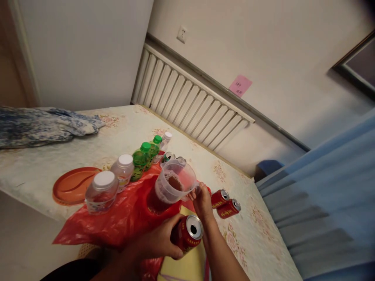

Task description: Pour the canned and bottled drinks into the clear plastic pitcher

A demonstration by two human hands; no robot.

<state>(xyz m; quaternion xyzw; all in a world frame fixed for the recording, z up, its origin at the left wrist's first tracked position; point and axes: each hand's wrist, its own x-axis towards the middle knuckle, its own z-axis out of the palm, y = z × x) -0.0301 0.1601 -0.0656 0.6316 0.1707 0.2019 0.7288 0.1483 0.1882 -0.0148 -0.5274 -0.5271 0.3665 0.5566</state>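
Observation:
My left hand (164,238) is wrapped round an opened red drink can (189,234), its top facing up and toward me. Just beyond it stands a clear plastic measuring jug (166,191), partly filled with reddish-brown liquid with some bubbles. My right hand (202,199) is closed on the jug's handle, on the right side. A red plastic bag (117,222) is spread on the table around the jug. Two more red cans (229,208) stand to the right of my right hand, both with opened tops.
Two clear jars with white lids (102,191) stand at left near an orange plastic lid (70,185). Behind them are green-capped bottles (141,160) and other cans (169,157). A patterned cloth (47,127) lies on the floral tablecloth (234,242); a blue curtain (328,203) hangs right.

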